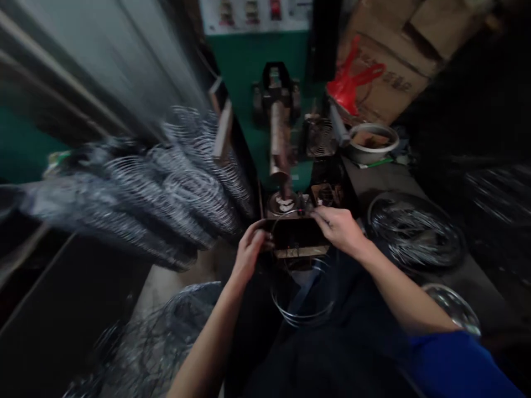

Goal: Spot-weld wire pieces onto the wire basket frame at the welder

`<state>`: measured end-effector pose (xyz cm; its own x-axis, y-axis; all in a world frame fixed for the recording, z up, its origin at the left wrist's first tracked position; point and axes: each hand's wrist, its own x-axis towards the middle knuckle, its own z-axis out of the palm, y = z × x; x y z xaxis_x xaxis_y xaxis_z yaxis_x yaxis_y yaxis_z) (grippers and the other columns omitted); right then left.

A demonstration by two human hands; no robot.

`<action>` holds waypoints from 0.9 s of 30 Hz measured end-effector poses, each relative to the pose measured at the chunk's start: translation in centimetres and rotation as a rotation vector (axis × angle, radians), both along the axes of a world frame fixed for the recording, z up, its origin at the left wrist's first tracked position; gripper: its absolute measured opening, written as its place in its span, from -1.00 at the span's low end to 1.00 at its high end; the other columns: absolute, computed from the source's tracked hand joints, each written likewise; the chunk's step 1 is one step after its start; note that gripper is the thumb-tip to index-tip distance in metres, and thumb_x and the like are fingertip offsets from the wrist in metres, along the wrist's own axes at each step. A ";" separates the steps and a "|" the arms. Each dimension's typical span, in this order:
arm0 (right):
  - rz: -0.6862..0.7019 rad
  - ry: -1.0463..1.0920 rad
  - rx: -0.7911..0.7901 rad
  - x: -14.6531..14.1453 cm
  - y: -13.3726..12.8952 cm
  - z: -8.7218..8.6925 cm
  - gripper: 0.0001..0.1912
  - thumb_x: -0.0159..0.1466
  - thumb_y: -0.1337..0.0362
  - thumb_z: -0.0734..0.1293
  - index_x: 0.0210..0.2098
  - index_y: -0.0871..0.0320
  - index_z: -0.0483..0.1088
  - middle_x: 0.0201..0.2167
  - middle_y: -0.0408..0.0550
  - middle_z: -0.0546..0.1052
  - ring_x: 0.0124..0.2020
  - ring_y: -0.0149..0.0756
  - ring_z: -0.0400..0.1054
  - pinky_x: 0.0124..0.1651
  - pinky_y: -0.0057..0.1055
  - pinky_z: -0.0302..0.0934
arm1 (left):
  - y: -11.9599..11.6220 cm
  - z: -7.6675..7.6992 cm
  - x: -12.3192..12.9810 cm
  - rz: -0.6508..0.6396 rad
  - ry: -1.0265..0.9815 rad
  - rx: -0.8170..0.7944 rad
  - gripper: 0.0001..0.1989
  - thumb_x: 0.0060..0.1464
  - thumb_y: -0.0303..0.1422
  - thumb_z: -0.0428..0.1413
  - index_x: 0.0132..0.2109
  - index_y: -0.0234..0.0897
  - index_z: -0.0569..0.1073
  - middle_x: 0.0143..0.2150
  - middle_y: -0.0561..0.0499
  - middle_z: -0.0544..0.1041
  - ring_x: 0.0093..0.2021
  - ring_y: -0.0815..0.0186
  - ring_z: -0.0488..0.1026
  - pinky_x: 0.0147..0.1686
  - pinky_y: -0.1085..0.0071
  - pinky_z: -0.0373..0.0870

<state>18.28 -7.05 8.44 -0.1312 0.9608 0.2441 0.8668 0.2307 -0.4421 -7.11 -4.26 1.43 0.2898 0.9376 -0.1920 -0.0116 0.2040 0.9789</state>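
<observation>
My right hand is closed in a pinch at the front of a green machine, on the end of a thin wire ring. The ring's upper arc curves left toward my left hand, whose fingers are curled by the wire; blur hides exactly how they hold it. Just beyond the arc is the machine's round lower block, beneath a rod-like upper arm. More wire hoops hang lower down, over my dark clothing. Whether they join the ring between my hands is unclear.
Left of the machine stand bundles of coiled wire rings. On the right are a coil of wire pieces, a white tub, a metal dish and a red plastic bag by cardboard boxes. Tangled wire lies lower left.
</observation>
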 end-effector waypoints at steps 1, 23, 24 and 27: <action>-0.025 -0.014 0.018 -0.1 -1.3 0.5 -0.66 0.45 0.19 0.09 -0.15 0.14 0.45 -0.23 0.02 0.58 -0.18 -0.25 0.46 -0.18 -0.44 0.21 | -1.8 -1.2 -0.3 -0.007 -0.138 -0.194 -0.30 -0.01 0.16 0.13 0.19 -0.08 0.30 -0.12 -0.06 0.55 -0.20 0.23 0.52 -0.21 0.31 0.43; -1.593 0.105 -0.916 18.8 -29.8 -18.0 -0.65 0.35 0.13 0.30 0.04 0.19 0.36 0.00 0.01 0.44 -0.06 -0.25 0.40 -0.01 -0.18 0.36 | -7.4 -4.6 4.4 0.231 0.119 -0.171 0.34 -0.49 -0.45 0.44 0.40 -0.02 -0.10 -0.06 -0.01 0.48 -0.38 0.41 0.46 -0.47 0.50 0.46; -1.602 0.092 -0.929 18.7 -30.0 -18.6 -0.65 0.35 0.12 0.30 0.04 0.19 0.36 0.00 0.02 0.45 -0.06 -0.25 0.40 -0.02 -0.18 0.36 | -7.2 -4.5 4.5 0.245 0.136 -0.133 0.34 -0.50 -0.44 0.45 0.40 -0.03 -0.10 -0.06 0.00 0.47 -0.39 0.42 0.45 -0.47 0.48 0.47; -1.608 0.005 -0.919 18.2 -30.2 -18.8 -0.66 0.35 0.12 0.30 0.03 0.17 0.37 -0.02 0.01 0.45 -0.07 -0.27 0.41 -0.04 -0.22 0.37 | -6.7 -4.3 4.7 0.266 0.186 -0.039 0.31 -0.48 -0.39 0.45 0.39 -0.05 -0.08 -0.05 0.00 0.44 -0.44 0.48 0.39 -0.47 0.46 0.46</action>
<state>36.46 -37.21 -10.38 0.9299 -0.0419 -0.3655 -0.0208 -0.9979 0.0614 -2.44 -11.00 -2.85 -0.0076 0.9666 -0.2561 0.1093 0.2554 0.9606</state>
